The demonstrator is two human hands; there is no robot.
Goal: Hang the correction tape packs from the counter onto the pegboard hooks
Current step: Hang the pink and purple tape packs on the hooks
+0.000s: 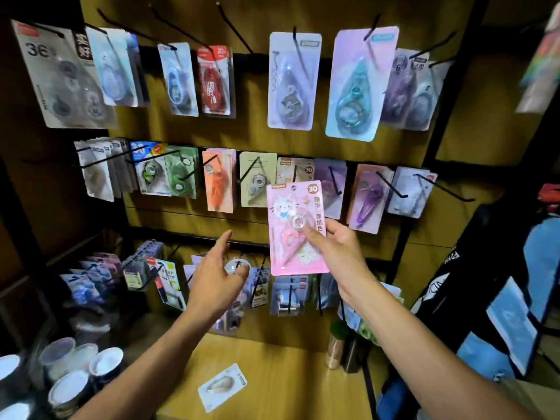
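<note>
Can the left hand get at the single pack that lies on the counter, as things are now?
Probably yes. The left hand is empty and open, raised toward the pegboard, and the pack on the counter lies below it on bare wood with nothing on top. The cups stand off to the side, apart from it.

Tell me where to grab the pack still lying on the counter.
Judging by its pose, take the white pack by its bare card margin at the near-left short end, coming from above with the empty left hand. It lies flat on the counter, blister bulging mid-card, so slide a thumb under the edge and keep clear of the hang hole.
</note>
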